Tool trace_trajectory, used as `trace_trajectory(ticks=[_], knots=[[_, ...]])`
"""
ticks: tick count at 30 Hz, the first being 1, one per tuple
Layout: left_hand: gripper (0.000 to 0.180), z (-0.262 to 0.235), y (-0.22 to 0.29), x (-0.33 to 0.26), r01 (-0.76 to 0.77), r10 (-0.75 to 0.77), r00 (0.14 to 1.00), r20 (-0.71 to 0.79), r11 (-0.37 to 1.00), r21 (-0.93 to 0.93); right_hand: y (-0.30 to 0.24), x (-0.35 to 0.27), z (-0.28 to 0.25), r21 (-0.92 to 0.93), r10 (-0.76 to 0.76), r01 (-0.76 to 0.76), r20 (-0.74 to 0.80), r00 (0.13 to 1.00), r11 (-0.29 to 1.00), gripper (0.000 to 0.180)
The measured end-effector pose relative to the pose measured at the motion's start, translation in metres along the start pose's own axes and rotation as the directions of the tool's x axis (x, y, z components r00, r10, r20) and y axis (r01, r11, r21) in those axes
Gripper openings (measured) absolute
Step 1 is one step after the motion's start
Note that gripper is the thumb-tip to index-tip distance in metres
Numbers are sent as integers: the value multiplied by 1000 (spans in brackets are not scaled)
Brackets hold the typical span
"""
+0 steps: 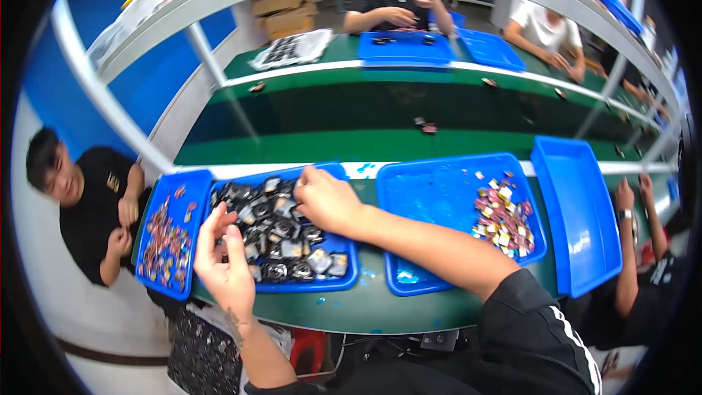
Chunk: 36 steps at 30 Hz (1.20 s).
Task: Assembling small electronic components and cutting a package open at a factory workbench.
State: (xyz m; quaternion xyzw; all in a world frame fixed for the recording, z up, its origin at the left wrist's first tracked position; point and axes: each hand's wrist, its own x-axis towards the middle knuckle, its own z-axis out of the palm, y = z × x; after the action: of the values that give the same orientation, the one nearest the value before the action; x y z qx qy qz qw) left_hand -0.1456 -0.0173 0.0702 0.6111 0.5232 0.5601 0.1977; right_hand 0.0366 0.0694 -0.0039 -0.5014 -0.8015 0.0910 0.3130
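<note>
My left hand is raised over the left edge of a blue tray, its fingers loosely bent and apart, with nothing visible in them. Black plastic parts, some with clear or grey faces, are heaped in that tray. My right hand reaches across to the heap's far right side. Its fingers are curled closed; whatever they hold is hidden. Left of the heap, a narrow blue tray holds many small pinkish-brown pieces. Similar small pieces lie in the right part of a wide blue tray under my right forearm.
An upright-edged blue tray stands at the far right. Beyond the trays runs a dark green conveyor belt carrying a few small parts. A white metal frame arches overhead. Other people sit across the belt and at both sides. A bag of dark parts lies below.
</note>
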Motion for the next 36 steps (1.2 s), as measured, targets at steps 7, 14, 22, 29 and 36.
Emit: trace_trajectory(ticks=[7,14,22,29,36], knots=[[35,89,-31,-20,409,-164,867,471,774,-483,-11,-49,-68,603,340,-264,-13,940,752,16],[23,137,20,-15,628,-170,731,661,549,-552,32,-189,-192,-205,258,-381,-453,854,901,19],[30,171,26,-23,702,-86,500,862,623,-345,80,-274,-220,-125,769,-866,-413,489,484,13],[28,166,12,-30,652,-11,485,874,671,-353,89,-271,-213,40,716,-819,-511,476,573,7],[20,164,0,-40,444,112,534,838,806,-391,51,-232,-190,642,722,-330,-605,337,692,4]])
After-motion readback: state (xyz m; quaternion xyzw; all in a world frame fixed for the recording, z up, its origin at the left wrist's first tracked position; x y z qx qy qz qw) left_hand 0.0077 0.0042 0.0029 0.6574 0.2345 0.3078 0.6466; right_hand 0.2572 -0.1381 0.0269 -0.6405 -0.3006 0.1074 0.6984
